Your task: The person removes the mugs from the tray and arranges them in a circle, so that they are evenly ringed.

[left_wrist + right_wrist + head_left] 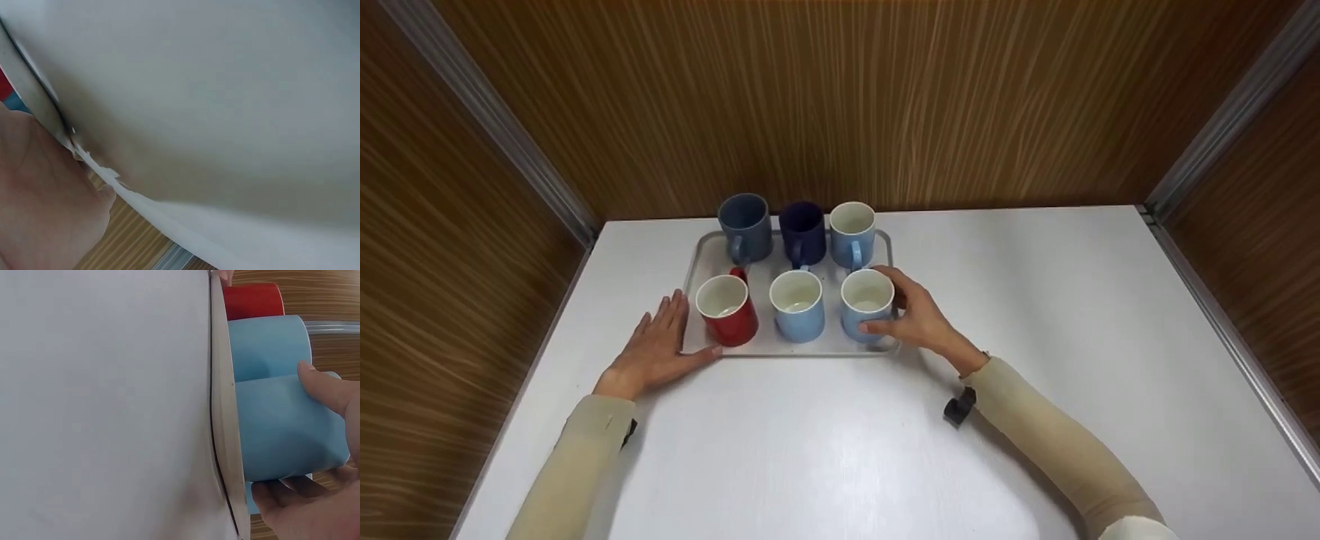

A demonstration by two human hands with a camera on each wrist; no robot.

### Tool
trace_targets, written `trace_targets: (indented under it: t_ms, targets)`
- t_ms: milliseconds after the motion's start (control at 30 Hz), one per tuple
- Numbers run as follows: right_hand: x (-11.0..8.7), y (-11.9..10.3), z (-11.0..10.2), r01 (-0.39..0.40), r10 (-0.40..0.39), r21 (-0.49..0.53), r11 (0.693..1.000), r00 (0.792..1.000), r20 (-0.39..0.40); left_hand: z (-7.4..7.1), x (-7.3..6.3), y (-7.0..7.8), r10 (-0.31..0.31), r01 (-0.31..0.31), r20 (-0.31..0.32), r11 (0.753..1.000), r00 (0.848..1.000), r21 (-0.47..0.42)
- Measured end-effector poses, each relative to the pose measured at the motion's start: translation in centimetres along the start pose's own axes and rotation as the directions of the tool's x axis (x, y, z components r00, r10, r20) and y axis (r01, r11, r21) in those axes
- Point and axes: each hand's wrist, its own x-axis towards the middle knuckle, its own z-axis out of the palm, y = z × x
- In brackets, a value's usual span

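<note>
A: Where do we find the right hand [919, 315]?

B: In the head view we see it around the front right light blue mug [867, 298], at the corner of the tray [766, 345]. Its grip pinches this mug between thumb and fingers.

A: Can we see all the fingers?

B: Not from above, because the mug covers most of them. The right wrist view shows us several fingertips on the opposite side from the thumb. There the tray's rim hides the bottom of the mug, so we cannot tell whether it touches the tray. Its handle we cannot find.

A: And the left hand [656, 352]?

B: From the head we see its grip spread at the tray's left front corner, beside the red mug [731, 322]. The left wrist view cuts the hand off; of the mugs we get only red and blue scraps at the border.

A: What about the back row?

B: Only the head view shows clearly the grey-blue mug [748, 225], the dark blue mug [804, 234] and another light blue one. Near the right sleeve [1035, 420] hangs a small black object [958, 407], which we cannot identify.
</note>
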Motion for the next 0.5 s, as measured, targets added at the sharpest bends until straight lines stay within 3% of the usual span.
trace_targets:
  t_ms: [233, 500]
  targets:
    - [-0.02, 0.12, 0.27, -0.028, 0.028, 0.007, 1.000, 0.997, -0.076, 0.16, 0.15, -0.10, 0.008, -0.008, -0.015, 1.000, 1.000, 0.014]
    - [-0.54, -0.42, 0.38, -0.042, 0.045, 0.028, 0.999, 0.994, -0.102, 0.47, -0.16, -0.11, 0.007, -0.006, -0.029, 1.000, 1.000, 0.031]
